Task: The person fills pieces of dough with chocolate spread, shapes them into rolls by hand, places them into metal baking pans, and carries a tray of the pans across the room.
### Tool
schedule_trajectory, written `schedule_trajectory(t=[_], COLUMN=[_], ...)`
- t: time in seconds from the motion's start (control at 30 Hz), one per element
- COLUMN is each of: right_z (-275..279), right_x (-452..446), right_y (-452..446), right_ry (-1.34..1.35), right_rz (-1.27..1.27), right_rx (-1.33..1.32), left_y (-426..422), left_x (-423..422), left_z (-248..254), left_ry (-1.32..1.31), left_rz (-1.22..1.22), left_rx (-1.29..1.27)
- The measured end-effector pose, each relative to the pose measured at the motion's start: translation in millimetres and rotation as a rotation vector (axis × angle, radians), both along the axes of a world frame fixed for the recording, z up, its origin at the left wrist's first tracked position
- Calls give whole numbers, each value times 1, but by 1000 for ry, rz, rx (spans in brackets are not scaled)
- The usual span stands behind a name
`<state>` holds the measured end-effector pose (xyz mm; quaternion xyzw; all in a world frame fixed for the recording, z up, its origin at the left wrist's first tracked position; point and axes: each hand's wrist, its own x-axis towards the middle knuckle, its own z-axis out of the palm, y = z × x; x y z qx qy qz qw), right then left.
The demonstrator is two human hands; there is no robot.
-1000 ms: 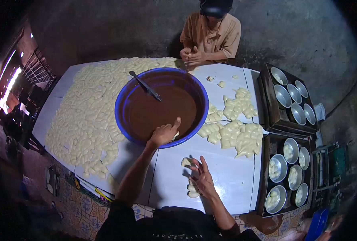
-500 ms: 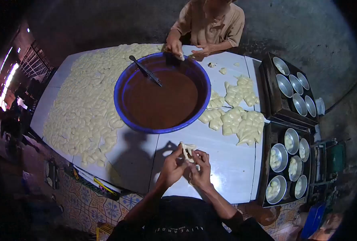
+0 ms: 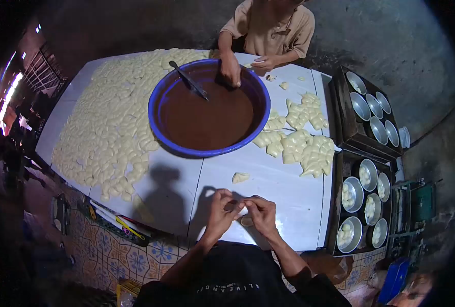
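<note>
My left hand (image 3: 221, 214) and my right hand (image 3: 261, 215) meet low over the table's near side, thumbs and fingertips pinched together. Between them shows a small pale piece of dough (image 3: 244, 210), mostly covered by my fingers. Just beyond my hands a flattened dough piece (image 3: 241, 178) lies on the white tabletop (image 3: 289, 204). Another bit of dough (image 3: 247, 221) is partly visible under my right hand. Farther off stands a large blue basin (image 3: 158, 125) of brown filling (image 3: 207, 125), with a dark-handled utensil (image 3: 189, 80) leaning in it.
Many dough pieces (image 3: 104, 123) cover the table's left side; joined dough clumps (image 3: 301, 148) lie right of the basin. Two dark wooden trays (image 3: 342, 110) at the right edge carry round metal tins (image 3: 353, 194), several with dough balls. Across the table, a co-worker's hand (image 3: 230, 69) reaches into the basin.
The dough I held open around dark filling is no longer seen open; my fingers now pinch a small pale portion. A dough piece shows beyond my hands. The co-worker's hand moved into the basin.
</note>
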<state>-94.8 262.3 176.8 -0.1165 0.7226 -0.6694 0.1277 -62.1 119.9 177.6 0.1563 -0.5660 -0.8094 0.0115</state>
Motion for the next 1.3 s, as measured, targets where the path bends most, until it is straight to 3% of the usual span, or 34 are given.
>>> schedule_trajectory(t=[0.03,0.1,0.17,0.23,0.27,0.3,0.4,0.5,0.53,0.57,0.63,0.67,0.7,0.77,0.83,0.87,0.93,0.97,1.03,1.07,1.13,1.17,1.2,1.23,1.27,1.3], right_z=[0,2,-11,-13,-8,-6,-3,-15,-17,-16,-4,9,-19,-13,-6,-23,-54,-84,-102,-107,-84,-84,-86,-83,-77,-70], right_x=[1,1,-6,-15,-19,-19,-26,-47,-46,-47,-47,-50,-54,-46,-25,-22,-8,-10,-7,-10,-12,-14,-12,-7,0,8], right_y=[-2,-8,-4,3,3,3,-17,-28,-27,-20,-2,4,26,47,55,55,51,45,28,24,23,25,27,31,42,56], right_ry=[-4,-57,-23,-429,-481,-412,190,251,362,218,308,140,578,545,617,653,724,788,905,855,535,448,162,-122,-318,-420], right_rz=[6,25,240,576,837,896,775,967,997,975,750,674,626,621,621,631,558,439,217,176,179,55,-8,-57,-112,-175], right_rx=[5,42,143,37,-6,63,352,590,646,557,431,398,549,634,890,803,936,792,748,659,623,410,180,-61,-322,-412], left_y=[-5,-6,-11,-14,-20,-27,-40,-47,-45,-40,-33,-27,-20,-5,5,7,5,2,2,4,0,-1,-3,1,7,14], left_x=[2,10,20,32,36,39,46,37,37,34,34,33,33,29,27,27,25,22,19,10,1,-4,-4,-2,-3,-6], left_z=[-6,-15,-15,-8,-5,-3,-19,-59,-62,-65,-60,-71,-81,-86,-88,-88,-96,-105,-86,-82,-79,-72,-64,-51,-41,-37], left_ry=[42,179,226,262,290,317,278,25,23,-22,-124,-106,-86,-94,-77,-109,-122,-107,-226,-237,-210,-168,-53,-51,-44,-38], left_rz=[-100,-68,-75,-78,-75,-76,291,399,398,326,175,120,62,22,18,48,-23,-94,6,-16,-56,-90,-184,-212,-146,-74], left_rx=[-150,-407,-348,-207,-91,28,-236,-159,-156,-128,-72,-108,-146,-70,-117,-26,74,80,366,377,346,311,92,88,27,-28])
